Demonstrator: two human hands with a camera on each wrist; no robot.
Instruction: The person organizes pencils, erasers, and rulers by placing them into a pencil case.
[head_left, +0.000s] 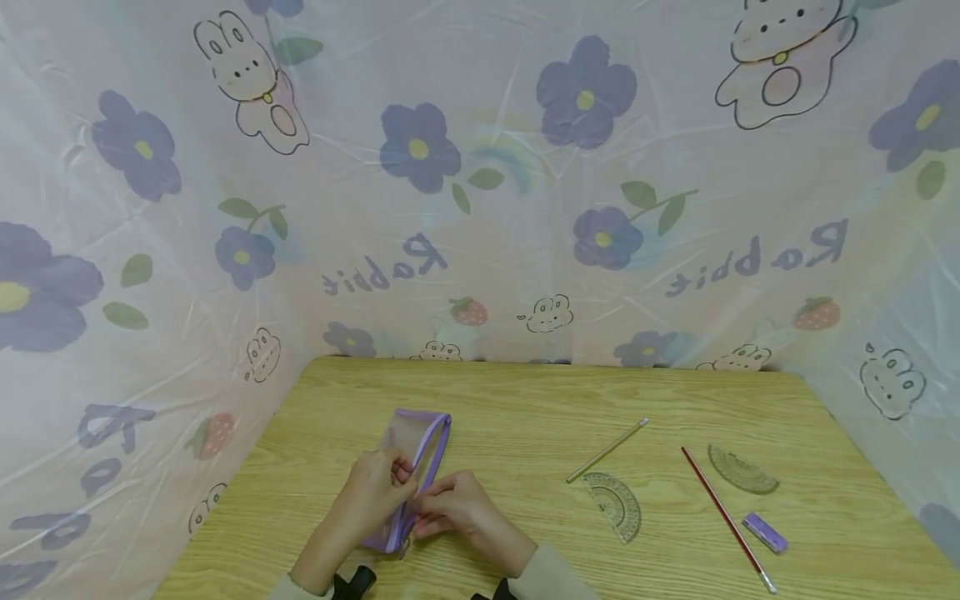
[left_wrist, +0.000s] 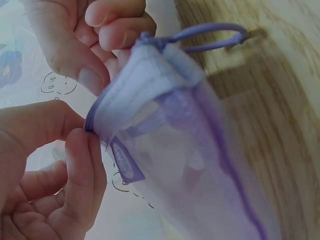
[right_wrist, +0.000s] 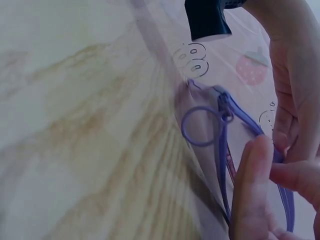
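Note:
A see-through pencil case with purple zipper edging lies on the left half of the table, its zipper edges spread apart. My left hand pinches the near edge of the opening on the left side. From the right, my right hand pinches the opposite edge between thumb and fingers. A purple zipper ring hangs at one end of the case in the right wrist view. In the left wrist view, a small purple label shows on the case's side. What lies inside is unclear.
To the right lie a gold pencil, a clear protractor, a red pencil, a second protractor and a small purple block, perhaps an eraser. A patterned sheet hangs around the wooden table.

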